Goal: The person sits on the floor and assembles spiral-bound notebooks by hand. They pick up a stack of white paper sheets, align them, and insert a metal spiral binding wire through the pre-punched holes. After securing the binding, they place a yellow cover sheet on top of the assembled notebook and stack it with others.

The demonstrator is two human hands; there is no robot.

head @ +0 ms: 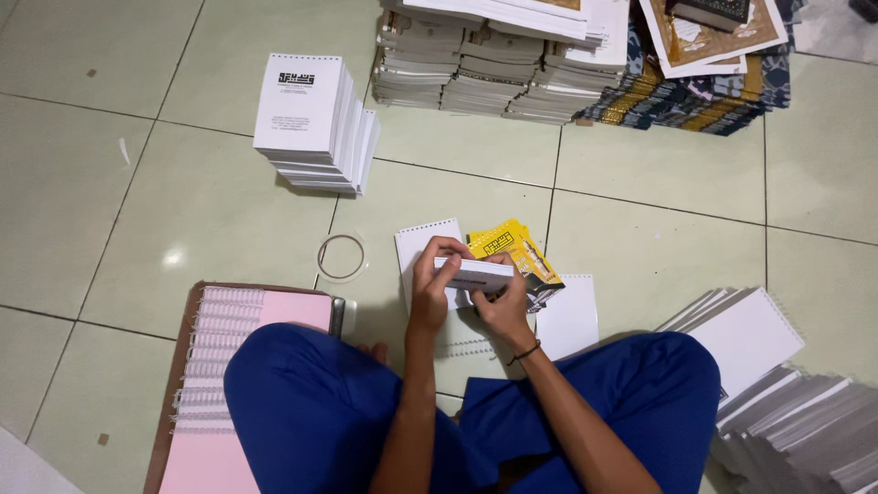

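Two hands: left hand and right hand both pinch a thin white page block at frame centre.
Grip advice: keep edges squared, fingers clear of the punched side, probably the far edge.
Lower left: wire coils on a pink board.
Beneath hands: yellow cover.
Upper left: white booklet stack.

Both forearms are reaching toward mid-frame, left hand and right hand curling fingers, pinching together.

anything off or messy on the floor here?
Slightly. The white stack leans, its lower books slid right. Grey stacks at right fan out unevenly. A loose ring lies alone on the tile. No visible damage.
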